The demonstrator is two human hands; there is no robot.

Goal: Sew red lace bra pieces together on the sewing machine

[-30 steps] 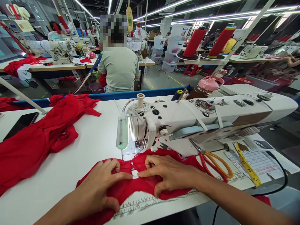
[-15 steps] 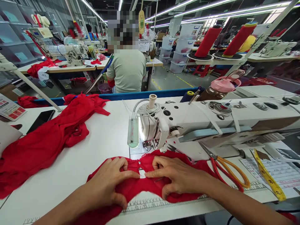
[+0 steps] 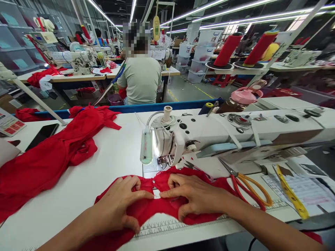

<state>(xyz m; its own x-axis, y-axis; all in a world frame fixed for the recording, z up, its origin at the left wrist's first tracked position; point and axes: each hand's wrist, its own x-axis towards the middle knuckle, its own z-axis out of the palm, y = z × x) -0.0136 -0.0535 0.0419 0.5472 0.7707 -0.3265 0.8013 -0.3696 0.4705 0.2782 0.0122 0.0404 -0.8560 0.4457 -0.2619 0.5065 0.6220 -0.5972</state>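
Observation:
A red garment of thin cloth lies on the white table in front of the sewing machine, with a small gap at its middle. My left hand grips the cloth left of the gap, fingers bent and one digit stretched along its edge. On the other side, my right hand holds the cloth the same way, its fingertips close to the gap. Beyond the hands are the needle and presser foot, apart from the garment's gap. Cloth under both palms is hidden.
Scissors with red and orange handles lie right of my right hand, near a yellow tape measure and papers. A red cloth pile and a phone are at left. Ahead sits a person.
The view has shifted slightly to the right, so surroundings appear a little further left. Both hands keep their hold on the red garment, with no clear movement against the table.

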